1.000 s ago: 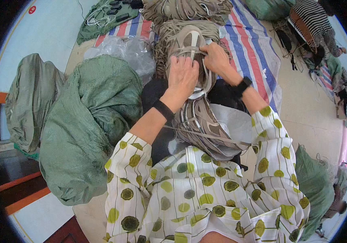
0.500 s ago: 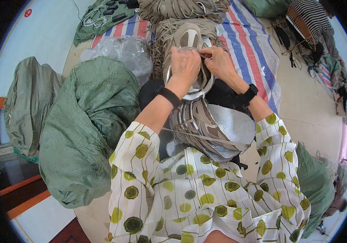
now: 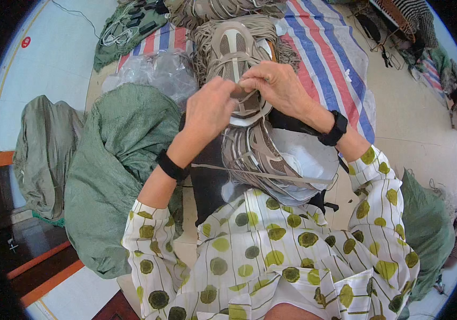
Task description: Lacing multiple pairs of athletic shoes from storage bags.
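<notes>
A brown and beige sneaker upper [image 3: 232,45] with pale trim lies toe away from me, a lace loosely crossing its front. Above its opening, my left hand [image 3: 210,108] and my right hand [image 3: 277,89] come together, fingertips nearly touching. Both are closed in a pinch on a thin shoelace, which the fingers mostly hide. Nearer to me, a stack of similar shoe uppers [image 3: 260,152] with pale linings rests across my lap, and a loose flat lace [image 3: 260,174] stretches over it.
Beyond the upper lies a pile of beige laces and uppers [image 3: 207,50]. Striped sheeting [image 3: 332,69] covers the floor there. Clear plastic bags [image 3: 156,72] and a large green sack [image 3: 124,176] stand on the left, another green sack [image 3: 423,224] on the right.
My hands have drawn back from the upper toward me and lifted, the left one also moving left. The upper's front now shows more fully, with the lace across it.
</notes>
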Demonstrator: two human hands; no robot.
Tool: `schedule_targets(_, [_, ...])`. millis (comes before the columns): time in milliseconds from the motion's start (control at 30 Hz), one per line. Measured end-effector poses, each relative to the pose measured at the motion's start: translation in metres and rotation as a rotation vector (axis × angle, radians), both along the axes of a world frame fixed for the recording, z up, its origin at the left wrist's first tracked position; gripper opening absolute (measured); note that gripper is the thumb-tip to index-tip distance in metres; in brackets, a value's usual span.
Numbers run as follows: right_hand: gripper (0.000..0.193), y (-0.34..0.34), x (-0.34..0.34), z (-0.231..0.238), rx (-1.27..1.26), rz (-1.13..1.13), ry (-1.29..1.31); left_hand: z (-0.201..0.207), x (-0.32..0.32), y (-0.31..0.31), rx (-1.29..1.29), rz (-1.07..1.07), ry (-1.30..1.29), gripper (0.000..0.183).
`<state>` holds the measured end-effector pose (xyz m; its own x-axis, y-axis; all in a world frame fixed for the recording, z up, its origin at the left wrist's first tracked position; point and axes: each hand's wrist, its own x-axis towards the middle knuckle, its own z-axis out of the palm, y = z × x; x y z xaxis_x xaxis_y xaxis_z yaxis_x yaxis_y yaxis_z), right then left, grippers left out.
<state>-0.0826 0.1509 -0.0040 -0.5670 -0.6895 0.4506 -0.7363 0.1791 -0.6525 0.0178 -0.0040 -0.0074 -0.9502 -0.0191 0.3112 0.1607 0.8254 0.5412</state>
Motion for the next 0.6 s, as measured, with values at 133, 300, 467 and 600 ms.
schedule_targets(133, [0.015,0.0,-0.003,0.0,-0.064,-0.003,-0.257,-0.015,-0.006,0.013,-0.35,-0.028,0.136,0.018])
schedule_targets(300, [0.017,0.016,-0.025,0.003,-0.334,-0.07,-0.543,0.004,-0.021,0.007,0.363,0.177,0.02,0.007])
schedule_targets(467, [0.018,0.017,-0.023,0.006,-0.303,-0.065,-0.591,0.035,-0.037,0.007,0.762,0.063,0.046,0.017])
schedule_targets(600, [0.021,0.008,-0.017,0.014,-0.31,-0.052,-0.578,0.021,-0.049,0.013,0.867,0.121,0.01,0.019])
